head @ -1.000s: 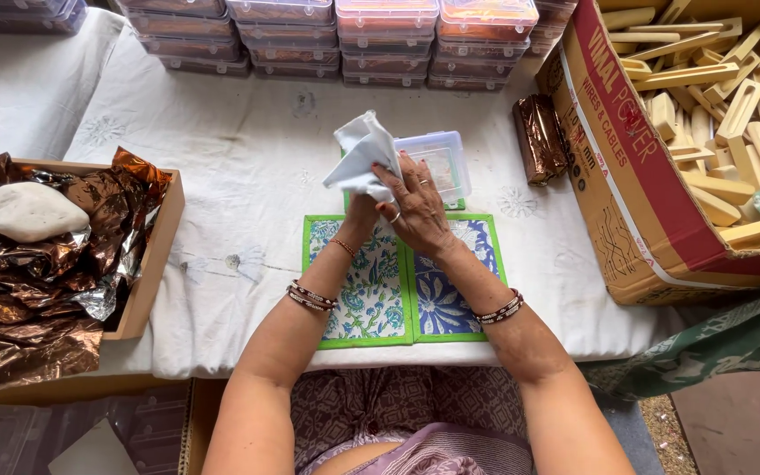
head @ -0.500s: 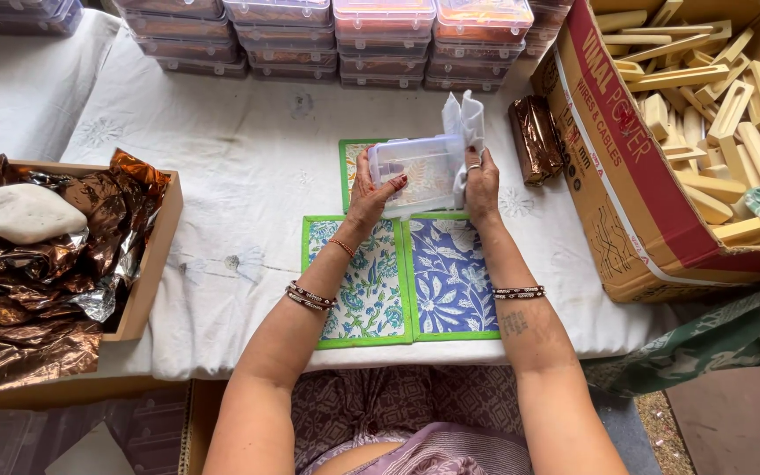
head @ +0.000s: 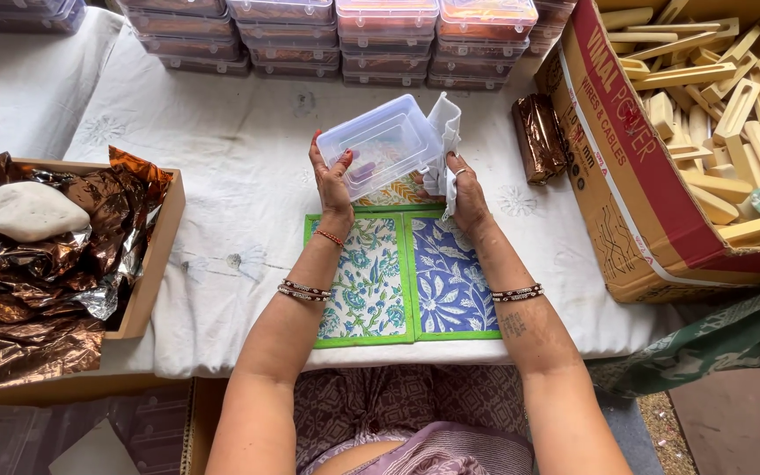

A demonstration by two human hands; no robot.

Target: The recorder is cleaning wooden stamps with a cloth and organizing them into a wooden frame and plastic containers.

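White-clothed table (head: 222, 220) carries all items. Right of the grip stands a large carton (head: 653, 202) filled with pale wooden blocks (head: 714, 97); a brown foil-wrapped bar (head: 539, 137) lies between the carton and the grip. Left of the grip, well apart, a wooden tray (head: 156, 264) holds crumpled copper foil (head: 19, 290) with a white stone (head: 32, 211) resting on top. Beyond the grip, stacked lidded boxes (head: 354, 35) line the far edge. Directly below the grip, two printed mats (head: 406, 281) with green borders lie side by side, touching. Clear plastic box (head: 380, 145) is raised above the mats, tilted, held at both ends. Left hand (head: 334, 180) clasps its left end, fingers wrapped over the rim. Right hand (head: 466, 189) grips the right end together with a white cloth (head: 444, 132) pressed against the box.
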